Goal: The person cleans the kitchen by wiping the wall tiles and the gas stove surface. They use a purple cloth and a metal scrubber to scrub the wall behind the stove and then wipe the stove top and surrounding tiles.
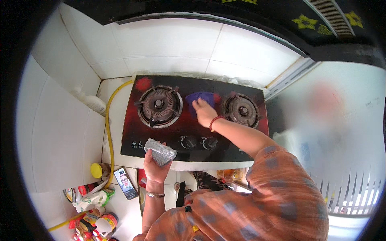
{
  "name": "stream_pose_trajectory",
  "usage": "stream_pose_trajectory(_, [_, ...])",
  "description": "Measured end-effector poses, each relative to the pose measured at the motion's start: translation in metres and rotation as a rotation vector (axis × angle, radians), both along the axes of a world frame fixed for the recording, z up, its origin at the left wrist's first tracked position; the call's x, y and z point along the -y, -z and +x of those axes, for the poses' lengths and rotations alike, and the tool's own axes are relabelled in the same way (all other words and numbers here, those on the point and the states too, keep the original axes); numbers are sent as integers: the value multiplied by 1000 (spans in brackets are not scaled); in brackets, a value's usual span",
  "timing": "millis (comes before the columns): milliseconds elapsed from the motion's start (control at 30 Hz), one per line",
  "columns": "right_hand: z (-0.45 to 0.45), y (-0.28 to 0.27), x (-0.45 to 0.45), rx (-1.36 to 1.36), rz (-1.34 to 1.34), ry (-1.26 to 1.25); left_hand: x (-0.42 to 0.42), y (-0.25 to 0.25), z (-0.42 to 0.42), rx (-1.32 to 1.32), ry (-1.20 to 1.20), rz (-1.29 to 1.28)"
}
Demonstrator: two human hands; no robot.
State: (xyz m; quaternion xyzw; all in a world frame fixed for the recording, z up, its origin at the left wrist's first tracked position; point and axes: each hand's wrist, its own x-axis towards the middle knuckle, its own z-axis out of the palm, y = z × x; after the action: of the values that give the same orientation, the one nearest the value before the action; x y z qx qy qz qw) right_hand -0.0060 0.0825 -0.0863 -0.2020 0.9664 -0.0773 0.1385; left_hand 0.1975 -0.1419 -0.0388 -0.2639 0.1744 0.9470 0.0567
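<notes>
My right hand (205, 112) presses its fingers on a purple cloth (200, 97), which lies on the black-and-red glass top of a two-burner gas stove (193, 126), between the left burner (159, 104) and the right burner (242, 111). In my left hand (156, 168) is a silvery mesh scouring cloth (160, 152), raised over the stove's front left edge. Two control knobs (190, 141) sit on the front part of the glass, to the right of the mesh cloth.
A yellow gas hose (109, 129) curves along the stove's left side. At lower left are a phone (125, 183), a yellow-lidded jar (97, 171) and several packets and bottles (105, 224). A range hood (211, 9) hangs above; a frosted glass panel (331, 129) stands at right.
</notes>
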Motion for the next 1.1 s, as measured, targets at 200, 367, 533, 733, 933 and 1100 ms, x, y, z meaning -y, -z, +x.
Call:
stream_pose_trajectory(200, [-1,-13,4,-6,-35,-135,-23,-6,0,-63,97,39])
stream_pose_trajectory(367, [-73,-3,-31,1,65,-36,-49,-19,-12,-106,155,44])
stream_pose_trajectory(533, [-123,-21,-62,18,17,-86,-67,-8,-18,-17,40,17])
stream_pose_trajectory(733, [-181,-21,-141,194,90,-200,-112,-19,-47,-34,49,-12])
stream_pose_trajectory(933, [-188,-18,-215,262,-37,-81,-150,-16,-78,-34,100,-26])
stream_pose_trajectory(1100, [-175,-10,-271,234,-72,-22,-178,-17,-85,-10,164,-28])
